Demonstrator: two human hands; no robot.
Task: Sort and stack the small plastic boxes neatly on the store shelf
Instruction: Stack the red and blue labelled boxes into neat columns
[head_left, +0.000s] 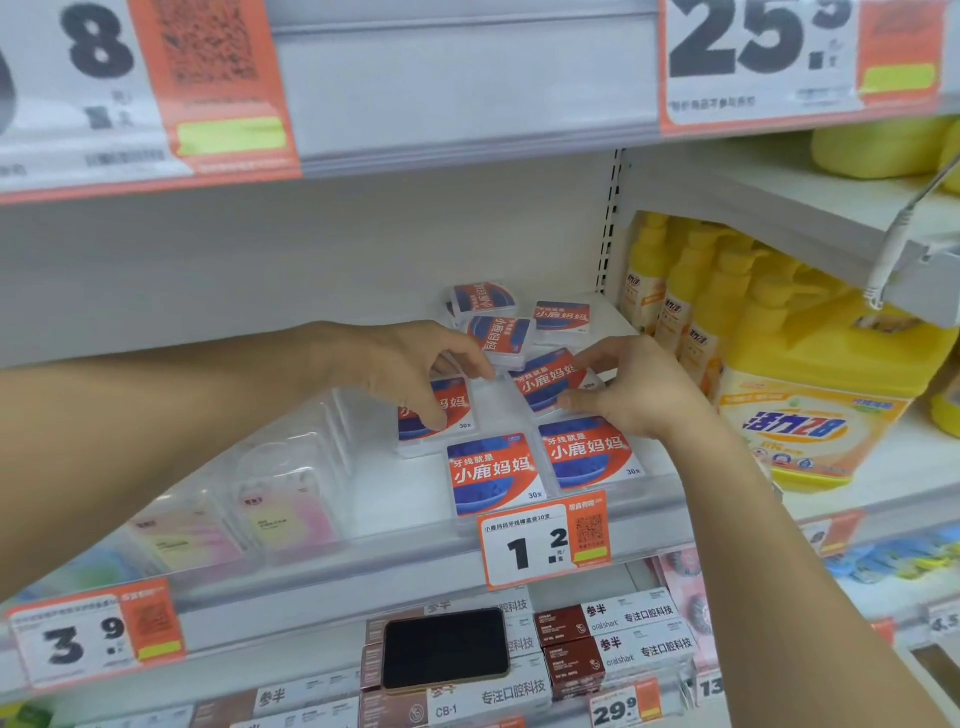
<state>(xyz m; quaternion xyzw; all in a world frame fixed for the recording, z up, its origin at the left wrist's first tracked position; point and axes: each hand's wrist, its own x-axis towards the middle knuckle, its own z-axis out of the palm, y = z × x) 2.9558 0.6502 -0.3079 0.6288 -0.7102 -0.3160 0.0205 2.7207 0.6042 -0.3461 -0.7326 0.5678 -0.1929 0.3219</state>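
Observation:
Several small clear plastic boxes with red and blue labels lie scattered on the white shelf (405, 488). Two lie flat in the front row, one on the left (493, 475) and one on the right (589, 452). My left hand (410, 364) grips a box (447, 410) behind them, thumb on its label. My right hand (639, 389) pinches a tilted box (550, 382) by its right edge. More boxes (498, 332) lie loose and askew at the back.
Clear packs with pink and yellow contents (285, 514) stand left of the boxes. Yellow detergent bottles (810, 410) fill the bay to the right. A black phone (447, 649) lies on boxed goods on the shelf below. A price rail (543, 545) runs along the front edge.

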